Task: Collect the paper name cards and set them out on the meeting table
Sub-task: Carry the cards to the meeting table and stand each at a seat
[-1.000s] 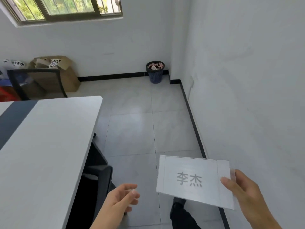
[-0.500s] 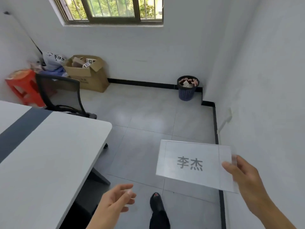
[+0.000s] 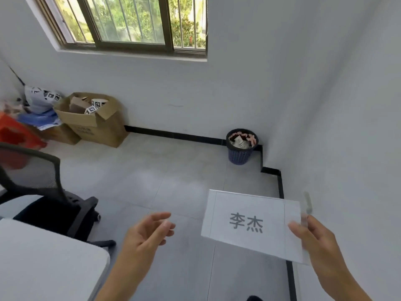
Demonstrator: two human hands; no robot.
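Observation:
A white paper name card (image 3: 249, 222) with two dark printed characters hangs flat in the air at the lower right, over the floor. My right hand (image 3: 314, 237) pinches its right edge between thumb and fingers. My left hand (image 3: 147, 233) floats to the left of the card, apart from it, with relaxed fingers and nothing in it. Only the white corner of the meeting table (image 3: 47, 263) shows, at the lower left, with nothing on it.
A black mesh office chair (image 3: 41, 192) stands just beyond the table corner. A blue waste basket (image 3: 242, 146) sits by the far wall, a cardboard box (image 3: 93, 120) and a red stool (image 3: 15, 131) at the far left. The right wall is close.
The view has swung up and left as I move: the table now fills less of the frame and the chair is nearer. The card stays in my right hand; my left hand has risen slightly.

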